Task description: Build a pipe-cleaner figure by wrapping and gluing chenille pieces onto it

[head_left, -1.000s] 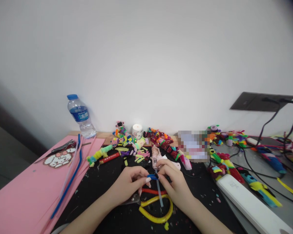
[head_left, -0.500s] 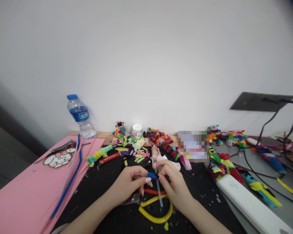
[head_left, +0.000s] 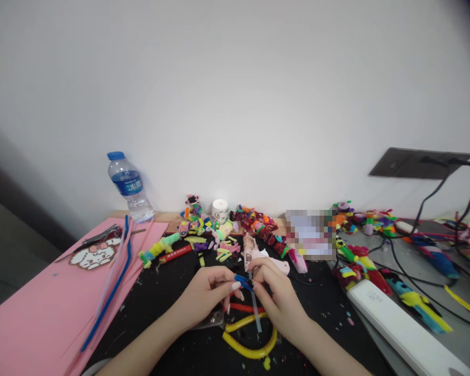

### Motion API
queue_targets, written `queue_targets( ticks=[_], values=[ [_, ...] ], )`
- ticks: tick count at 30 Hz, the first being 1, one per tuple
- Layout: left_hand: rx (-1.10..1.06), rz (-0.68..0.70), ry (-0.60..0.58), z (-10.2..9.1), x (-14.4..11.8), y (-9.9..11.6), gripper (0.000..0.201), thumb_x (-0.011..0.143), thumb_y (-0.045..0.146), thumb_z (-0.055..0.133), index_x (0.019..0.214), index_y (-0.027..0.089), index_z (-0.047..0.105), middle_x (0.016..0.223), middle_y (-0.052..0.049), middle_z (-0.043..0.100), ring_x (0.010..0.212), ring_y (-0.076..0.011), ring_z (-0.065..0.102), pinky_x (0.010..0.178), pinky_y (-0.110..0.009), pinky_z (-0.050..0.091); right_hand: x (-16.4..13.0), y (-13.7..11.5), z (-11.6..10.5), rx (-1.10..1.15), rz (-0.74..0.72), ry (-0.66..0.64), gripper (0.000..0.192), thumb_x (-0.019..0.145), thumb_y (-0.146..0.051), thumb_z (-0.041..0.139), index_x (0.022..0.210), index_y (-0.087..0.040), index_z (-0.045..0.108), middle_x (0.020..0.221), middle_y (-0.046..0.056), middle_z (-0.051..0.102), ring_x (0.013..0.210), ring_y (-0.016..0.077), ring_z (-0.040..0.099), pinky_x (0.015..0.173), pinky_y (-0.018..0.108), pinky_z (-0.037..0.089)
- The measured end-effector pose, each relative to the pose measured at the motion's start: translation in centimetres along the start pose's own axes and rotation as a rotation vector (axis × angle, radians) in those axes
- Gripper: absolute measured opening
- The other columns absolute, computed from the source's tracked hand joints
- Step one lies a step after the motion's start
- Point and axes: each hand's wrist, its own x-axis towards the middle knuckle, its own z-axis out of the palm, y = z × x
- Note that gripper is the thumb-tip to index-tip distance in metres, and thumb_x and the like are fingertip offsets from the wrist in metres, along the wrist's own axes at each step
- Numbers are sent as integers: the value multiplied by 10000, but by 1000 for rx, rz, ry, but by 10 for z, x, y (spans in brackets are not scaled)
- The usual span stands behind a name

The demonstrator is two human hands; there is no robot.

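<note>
Between my hands is a small blue pipe-cleaner piece (head_left: 243,281) with a black bit at its right end. My left hand (head_left: 213,292) pinches its left side with thumb and fingers. At the right end, my right hand (head_left: 273,290) has its fingertips closed on it. Just behind the hands lies a pale pink hot glue gun (head_left: 280,265), its glue stick (head_left: 257,310) reaching out toward me. Below the hands, a yellow curved pipe cleaner (head_left: 254,354) and a red one (head_left: 245,308) rest on the black mat (head_left: 313,324).
Pink sheets (head_left: 27,313) with long blue and pale pipe cleaners (head_left: 108,303) lie left. A water bottle (head_left: 130,188) stands by the wall. Colourful pipe-cleaner figures (head_left: 254,219) line the back. On the right are a white long box (head_left: 407,329), black cables (head_left: 405,266) and more figures.
The blue piece has tilted slightly between my fingers, its right end now lower. Both hands stay in nearly the same place.
</note>
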Motion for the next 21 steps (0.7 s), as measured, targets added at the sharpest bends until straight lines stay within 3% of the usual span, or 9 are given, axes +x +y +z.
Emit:
queue_targets(
  ticks=[6,10,17,21],
  values=[
    [-22,3,-17,-1,0,-2,230,783,295,600,663,99,601,536,12,597,414,-59,479,452,-163,375,1,0,-1,0,-8,-8,154,827,-69,411,742,-193,443,934,56,519,867,175,511,745,299,415],
    [-59,-8,-89,-3,0,-5,219,783,280,604,663,97,601,616,-27,656,422,-51,480,458,-158,372,1,1,-1,-2,-1,1,158,834,-62,397,760,-195,440,924,51,513,863,171,507,744,298,410],
    [4,-69,-231,-3,-4,-1,246,771,310,609,658,93,641,579,-18,635,397,-55,470,413,-154,336,2,0,-1,9,-9,7,162,840,-67,388,754,-197,435,906,53,513,849,172,508,731,297,416],
    [18,-54,-195,-3,-2,-4,234,774,314,601,689,101,644,650,-30,656,432,-64,498,446,-167,369,3,0,-2,-3,-15,7,157,840,-72,390,759,-197,439,899,54,515,842,172,509,727,294,416]
  ],
)
